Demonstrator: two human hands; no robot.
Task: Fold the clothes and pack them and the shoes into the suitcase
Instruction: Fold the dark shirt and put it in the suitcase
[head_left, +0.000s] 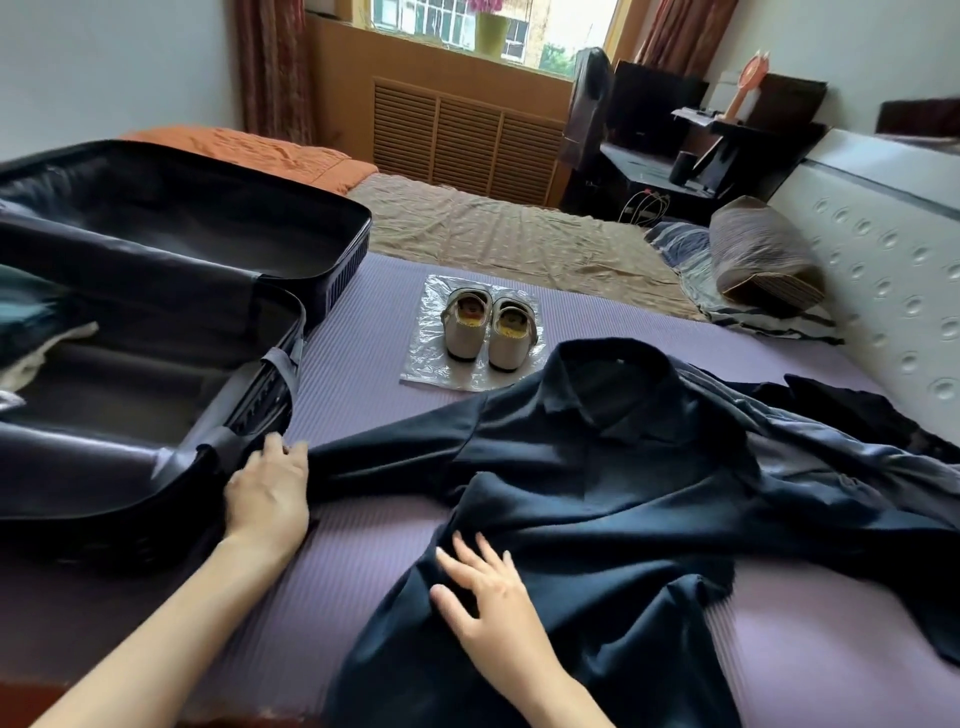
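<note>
A dark navy collared shirt of thin, smooth fabric (623, 467) is spread with its collar at the far end across the ribbed lilac mat (363, 353) that covers the near part of the bed. The sleeve on the left is stretched out toward the open dark hard-shell suitcase (332, 260) at the left. The left hand (267, 493) is laid over the end of that sleeve, just beside the suitcase's near corner. Its fingers are bent down over the cuff, but whether the cuff is pinched or only pressed cannot be told. The right hand (488, 597) is open, with fingers spread and straight, pressed flat on the rumpled lower body of the shirt. The step in hand is judged to be the flattening of the shirt before it is folded. It would be done well if the body were smoothed outward from the middle first: creases are bunched beside the right hand, the right side lies crumpled toward the white dimpled headboard (883, 270), and a fold laid over such ridges would probably sit crooked. The sleeve should then be drawn straight and brought across the body, with the cloth held down so that it is not dragged. A pair of pale cream shoes (488, 332) stands on a clear plastic sheet (431, 371) just beyond the collar. The sheet's near edge is met by the shirt's shoulder, so wide sweeps there are best avoided.
</note>
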